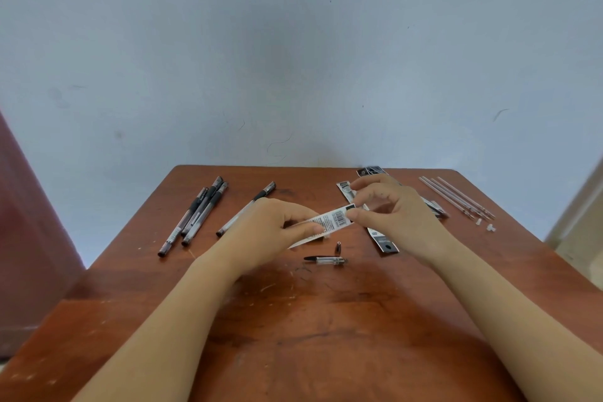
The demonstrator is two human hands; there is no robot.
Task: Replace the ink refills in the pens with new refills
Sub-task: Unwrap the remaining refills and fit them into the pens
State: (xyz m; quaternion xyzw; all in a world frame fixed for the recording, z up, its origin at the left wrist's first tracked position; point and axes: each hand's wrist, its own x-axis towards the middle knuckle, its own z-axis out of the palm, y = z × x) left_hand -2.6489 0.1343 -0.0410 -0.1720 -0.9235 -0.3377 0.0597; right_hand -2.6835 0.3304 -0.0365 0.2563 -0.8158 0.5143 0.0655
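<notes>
Both hands on the refill packet (326, 222) above the worktop (293, 320): left hand (270, 232) in a pinching grip steadying the lower end, right hand (388, 206) nipping the barcode end, likely to tear it open; pen cap (326, 260) and tip piece (338, 247) wait just below, old refills (456, 197) parked far right

Pale blue-grey wall (293, 42) fills the view from 10 to 2 o'clock, scuffed and hairline-cracked. Reddish-brown wooden worktop (293, 320), scratched, butts against it. Dark red surface (26, 222) at 9 o'clock; cream one (584, 232) at 3 o'clock. Light even, soft.
</notes>
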